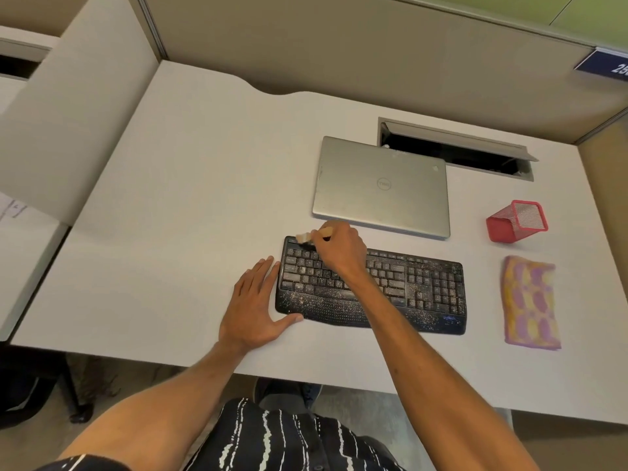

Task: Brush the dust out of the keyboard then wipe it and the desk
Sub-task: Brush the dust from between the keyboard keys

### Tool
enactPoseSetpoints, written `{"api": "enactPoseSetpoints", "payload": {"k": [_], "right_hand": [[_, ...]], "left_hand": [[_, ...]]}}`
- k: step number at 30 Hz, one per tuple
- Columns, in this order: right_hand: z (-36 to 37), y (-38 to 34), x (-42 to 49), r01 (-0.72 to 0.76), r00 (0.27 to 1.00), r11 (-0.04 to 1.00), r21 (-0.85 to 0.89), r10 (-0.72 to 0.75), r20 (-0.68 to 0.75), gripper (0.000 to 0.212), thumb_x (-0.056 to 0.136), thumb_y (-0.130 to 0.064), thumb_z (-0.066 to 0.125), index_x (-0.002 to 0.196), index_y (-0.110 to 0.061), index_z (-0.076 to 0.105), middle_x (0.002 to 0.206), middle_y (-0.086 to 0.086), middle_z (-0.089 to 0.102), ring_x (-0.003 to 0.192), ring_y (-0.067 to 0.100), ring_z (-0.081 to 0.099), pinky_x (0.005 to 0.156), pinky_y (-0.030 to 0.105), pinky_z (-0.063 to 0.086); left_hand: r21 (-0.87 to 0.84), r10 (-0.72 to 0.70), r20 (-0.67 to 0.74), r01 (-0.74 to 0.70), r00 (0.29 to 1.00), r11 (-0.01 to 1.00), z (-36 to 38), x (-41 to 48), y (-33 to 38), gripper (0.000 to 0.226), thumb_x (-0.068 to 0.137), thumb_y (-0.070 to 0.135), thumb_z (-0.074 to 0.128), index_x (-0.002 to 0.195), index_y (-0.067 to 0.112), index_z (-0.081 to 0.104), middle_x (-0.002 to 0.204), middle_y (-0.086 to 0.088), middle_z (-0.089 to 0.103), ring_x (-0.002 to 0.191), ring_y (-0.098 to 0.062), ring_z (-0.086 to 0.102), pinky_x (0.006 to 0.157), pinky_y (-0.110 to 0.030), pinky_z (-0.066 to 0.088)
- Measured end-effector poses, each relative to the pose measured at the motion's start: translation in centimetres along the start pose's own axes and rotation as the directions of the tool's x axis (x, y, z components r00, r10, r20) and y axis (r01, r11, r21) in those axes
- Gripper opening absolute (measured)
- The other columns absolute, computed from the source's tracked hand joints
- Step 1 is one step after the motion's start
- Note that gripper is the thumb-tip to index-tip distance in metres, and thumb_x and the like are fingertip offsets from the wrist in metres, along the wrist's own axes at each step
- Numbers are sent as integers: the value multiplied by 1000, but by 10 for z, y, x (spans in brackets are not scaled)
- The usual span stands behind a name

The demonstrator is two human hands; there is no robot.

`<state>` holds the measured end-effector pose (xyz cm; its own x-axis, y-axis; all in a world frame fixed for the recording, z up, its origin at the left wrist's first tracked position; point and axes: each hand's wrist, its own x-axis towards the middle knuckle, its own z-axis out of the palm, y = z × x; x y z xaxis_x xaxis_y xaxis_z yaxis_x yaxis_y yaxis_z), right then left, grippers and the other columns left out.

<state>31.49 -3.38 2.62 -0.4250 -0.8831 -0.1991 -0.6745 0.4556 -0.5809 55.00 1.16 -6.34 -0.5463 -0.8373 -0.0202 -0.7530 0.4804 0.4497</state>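
A black keyboard (418, 290), speckled with pale dust, lies on the white desk (190, 185). My right hand (339, 249) grips a small wooden-handled brush (307, 236) over the keyboard's far left corner, bristles down on the top key rows. My left hand (255, 300) lies flat on the desk with straight fingers, its thumb and fingertips against the keyboard's left end. A folded yellow and purple cloth (530, 302) lies on the desk to the right of the keyboard.
A closed silver laptop (382, 186) lies just behind the keyboard. A red mesh pen holder (516, 220) lies tipped on its side at the right. An open cable hatch (452, 149) sits behind the laptop. Partition walls enclose the desk at the back and sides.
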Motion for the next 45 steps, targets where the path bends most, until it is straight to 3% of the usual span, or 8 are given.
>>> {"api": "enactPoseSetpoints", "payload": {"k": [12,17,21,26,32,37,42,45], "right_hand": [[-5,-3,3,9,1000,1000,-11,-9,0,24,96,-41,63,78,-26,71,63,-13,67,59,7,63,55,24,48],[-10,5,0,30,999,999,-16,-30,25,19,98,-44,64,92,-28,73,73,-16,70,61,3,61,55,23,46],[-17,11,0,25,1000,999,-40,-25,16,24,95,-41,66,75,-28,67,61,-14,65,52,3,55,53,22,42],[-20,15,-1,70,997,995,-74,-66,49,22,97,-46,65,83,-30,70,65,-17,66,54,1,56,53,21,42],[-30,23,-4,14,991,997,-79,-24,-133,19,97,-43,66,83,-30,70,64,-17,63,56,3,56,52,20,37],[-31,28,-7,74,997,992,-99,-73,5,22,97,-46,65,85,-29,71,65,-16,66,53,3,56,52,22,45],[-31,32,-10,34,986,996,-81,-47,-162,21,97,-45,65,85,-29,73,66,-17,65,56,2,56,52,21,40],[-32,32,-8,47,993,998,-37,-51,-110,19,97,-43,66,87,-29,73,69,-16,68,54,3,56,51,20,40]], "left_hand": [[-3,10,-25,-10,1000,1000,0,0,0,122,88,93,59,175,19,18,184,0,14,170,-18,10,135,-53,21],[-2,8,-21,-8,1000,1000,0,0,0,122,87,93,59,176,20,17,184,1,13,170,-18,9,136,-52,21],[-8,13,-38,-14,999,1000,0,0,1,122,87,92,61,175,19,19,183,1,14,170,-18,11,136,-51,20],[-1,18,-37,-18,999,1000,0,0,0,122,87,92,60,175,18,21,183,0,15,170,-18,10,136,-51,20],[-3,20,-39,-21,999,1000,-1,-1,1,120,87,92,60,175,19,21,183,1,16,170,-17,10,137,-50,18],[0,17,-33,-17,999,1000,0,0,0,121,87,93,59,175,20,20,183,1,15,170,-17,9,137,-50,18],[-2,21,-39,-21,999,1000,1,0,-1,121,87,92,59,175,19,21,183,0,16,170,-18,10,136,-51,19],[-6,23,-44,-23,999,1000,1,0,-1,121,87,92,60,175,19,21,183,0,16,170,-19,11,136,-51,20]]}}
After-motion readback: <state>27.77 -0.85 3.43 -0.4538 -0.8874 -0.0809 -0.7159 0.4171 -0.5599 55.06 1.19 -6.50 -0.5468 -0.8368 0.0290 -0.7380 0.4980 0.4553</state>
